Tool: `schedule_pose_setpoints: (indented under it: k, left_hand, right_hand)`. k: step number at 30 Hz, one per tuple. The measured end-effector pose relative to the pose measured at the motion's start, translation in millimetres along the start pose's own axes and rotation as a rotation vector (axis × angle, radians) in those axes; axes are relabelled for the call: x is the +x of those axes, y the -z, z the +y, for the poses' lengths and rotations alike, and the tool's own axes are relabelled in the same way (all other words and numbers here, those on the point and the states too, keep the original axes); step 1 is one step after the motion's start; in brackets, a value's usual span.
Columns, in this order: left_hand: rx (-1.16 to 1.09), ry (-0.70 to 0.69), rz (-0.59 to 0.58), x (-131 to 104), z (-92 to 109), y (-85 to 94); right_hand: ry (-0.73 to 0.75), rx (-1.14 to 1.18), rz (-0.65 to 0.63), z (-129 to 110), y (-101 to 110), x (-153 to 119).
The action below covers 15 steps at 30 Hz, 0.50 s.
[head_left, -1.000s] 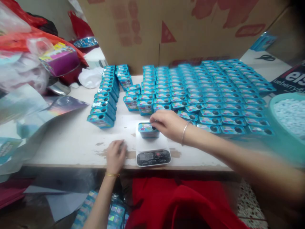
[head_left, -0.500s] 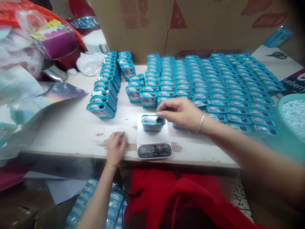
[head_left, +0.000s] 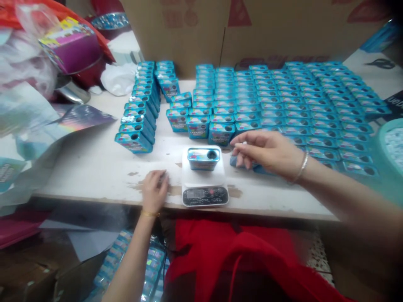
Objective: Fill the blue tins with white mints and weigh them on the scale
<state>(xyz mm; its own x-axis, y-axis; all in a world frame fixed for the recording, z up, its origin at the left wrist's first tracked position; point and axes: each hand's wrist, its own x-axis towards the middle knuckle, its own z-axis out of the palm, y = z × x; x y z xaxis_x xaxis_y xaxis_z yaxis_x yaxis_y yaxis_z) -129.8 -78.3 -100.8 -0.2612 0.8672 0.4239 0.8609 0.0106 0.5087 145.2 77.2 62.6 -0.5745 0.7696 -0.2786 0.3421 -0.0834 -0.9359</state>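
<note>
On the white kitchen scale (head_left: 204, 181) stands a blue candy tin (head_left: 204, 160) with a dark round hole at the right of its top. My right hand (head_left: 267, 151) hovers to the right of the tin, apart from it. Its thumb and fingers are pinched on a small white candy (head_left: 244, 143). My left hand (head_left: 154, 188) rests on the table left of the scale, its fingers loosely bent and slightly apart, with nothing seen in them. The scale's display is too blurred to read.
Rows of blue tins (head_left: 267, 96) fill the table's back and right. A column of tins (head_left: 134, 141), some with white candies on top, stands at left. A green basin (head_left: 385, 138) of white candies sits at far right. Behind is a cardboard box (head_left: 283, 33).
My right hand has moved right, from the tin's hole to beside the tin, and a white candy now shows in its fingers. My left hand stays in place. The view has shifted slightly.
</note>
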Motion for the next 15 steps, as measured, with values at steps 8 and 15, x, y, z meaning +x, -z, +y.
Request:
schedule_pose_setpoints:
  k: [8, 15]
  left_hand:
    - [0.012, -0.003, -0.004, -0.6, -2.2, -0.6]
    - [0.001, 0.002, 0.003, -0.3, -3.3, 0.6]
  right_hand:
    - [0.266, -0.819, 0.013, -10.9, -36.1, 15.1]
    - [0.386, -0.777, 0.232, -9.6, -3.3, 13.2]
